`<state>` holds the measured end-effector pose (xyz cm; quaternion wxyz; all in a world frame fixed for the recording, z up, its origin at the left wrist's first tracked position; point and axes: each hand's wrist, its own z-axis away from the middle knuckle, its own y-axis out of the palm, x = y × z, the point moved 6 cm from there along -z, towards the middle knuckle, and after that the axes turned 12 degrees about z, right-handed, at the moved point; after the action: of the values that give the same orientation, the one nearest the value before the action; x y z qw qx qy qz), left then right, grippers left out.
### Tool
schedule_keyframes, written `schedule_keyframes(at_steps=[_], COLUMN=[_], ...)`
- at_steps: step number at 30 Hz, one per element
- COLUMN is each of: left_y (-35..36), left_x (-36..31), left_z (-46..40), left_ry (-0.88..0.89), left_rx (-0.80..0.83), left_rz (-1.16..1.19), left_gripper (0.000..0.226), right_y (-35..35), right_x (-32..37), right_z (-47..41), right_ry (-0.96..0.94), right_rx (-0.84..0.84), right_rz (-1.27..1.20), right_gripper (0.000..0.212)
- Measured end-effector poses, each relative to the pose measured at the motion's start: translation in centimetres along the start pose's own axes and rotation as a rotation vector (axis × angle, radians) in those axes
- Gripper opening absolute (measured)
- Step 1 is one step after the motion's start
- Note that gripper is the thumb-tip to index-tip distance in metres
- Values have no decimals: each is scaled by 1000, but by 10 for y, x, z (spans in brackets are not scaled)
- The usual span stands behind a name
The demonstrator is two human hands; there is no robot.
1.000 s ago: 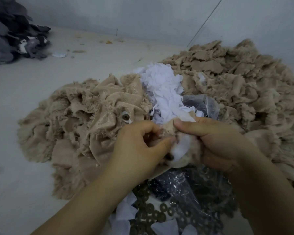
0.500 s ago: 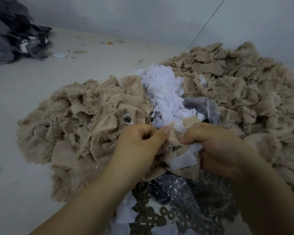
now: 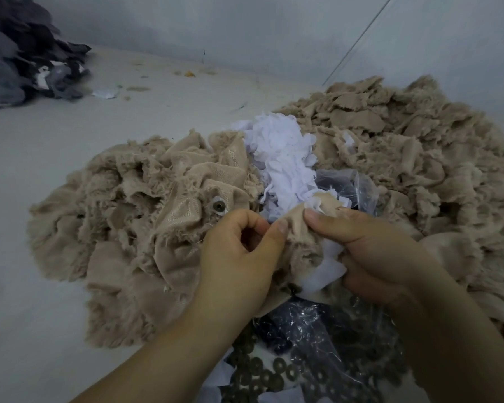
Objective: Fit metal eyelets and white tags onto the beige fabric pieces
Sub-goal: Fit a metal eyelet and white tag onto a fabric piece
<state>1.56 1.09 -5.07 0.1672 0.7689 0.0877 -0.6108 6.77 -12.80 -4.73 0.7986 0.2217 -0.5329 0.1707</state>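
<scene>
Both hands hold one beige fabric piece [image 3: 298,228] with a white tag [image 3: 323,271] under it, low in the middle of the view. My left hand [image 3: 239,257] pinches the piece's left edge between thumb and curled fingers. My right hand [image 3: 364,245] grips its right side, thumb on top, fingers curled below around fabric and tag. A fitted metal eyelet [image 3: 218,205] shows on a beige piece just above my left hand. Loose metal eyelets [image 3: 277,370] lie below my wrists. A heap of white tags [image 3: 282,152] sits behind the hands.
Beige fabric pieces are heaped at the left [image 3: 122,228] and in a larger pile at the right [image 3: 405,146]. Clear plastic bags [image 3: 346,184] lie among the tags and eyelets. Dark grey fabric [image 3: 21,53] is stacked at the far left. A grey wall rises behind.
The held beige piece has been lifted and spread a little; my right thumb moved up onto its top edge and the white tag slid lower under my right hand.
</scene>
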Motion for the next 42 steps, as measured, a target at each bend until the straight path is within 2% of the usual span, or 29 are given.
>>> schedule_keyframes(at_steps=[3,6,9,12,15,18,22,25,27,30,32,33,36,39,42], left_y=[4,10,9,5,10,12,1,6,11,2,-2,1,13,12,5], left_x=[1,1,-1,-4,-8,-8,-9,-19,-17,-20,-28,-30,-26,-22,-22], left_z=[-2,-3,-7,-13,-12,-12,-24,-30,-31,-27,-18,-13,-7,-9,-10], left_ry=[-27,3,18,24,-5,-18,36,230,252,270,382,423,474,467,471], left_rx=[61,123,101,43,122,160,-5,89,161,15,-55,-32,82,59,22], left_rz=[-30,-113,-142,-98,-5,-51,-84,-359,-496,-410,-326,-310,-405,-436,-307], left_gripper=[22,19,24,40,52,32,29,20,14,21,10,4,19,13,11], right_y=[-2,-3,-4,-4,-6,-5,-4,-4,-3,-2,-1,1,3,5,7], right_x=[2,3,4,7,7,8,12,12,10,7,5,3,0,0,-1], right_z=[0,0,1,0,-1,-2,-3,-4,-6,-7,-7,-7,-6,-6,-6], right_ry=[-6,-17,-39,-71,-81,-88,-158,-191,-185,-177,-177,-170,-166,-193,-202], right_rx=[-31,-74,-76,-84,-112,-107,-119,-151,-160,-186,-167,-153,-161,-170,-190], right_rz=[-24,-34,-46,-87,-144,-194,-248,-262,-286,-273,-253,-244,-217,-219,-233], right_gripper=[46,41,38,39,48,54,51,48,47,45,46,47,47,39,41])
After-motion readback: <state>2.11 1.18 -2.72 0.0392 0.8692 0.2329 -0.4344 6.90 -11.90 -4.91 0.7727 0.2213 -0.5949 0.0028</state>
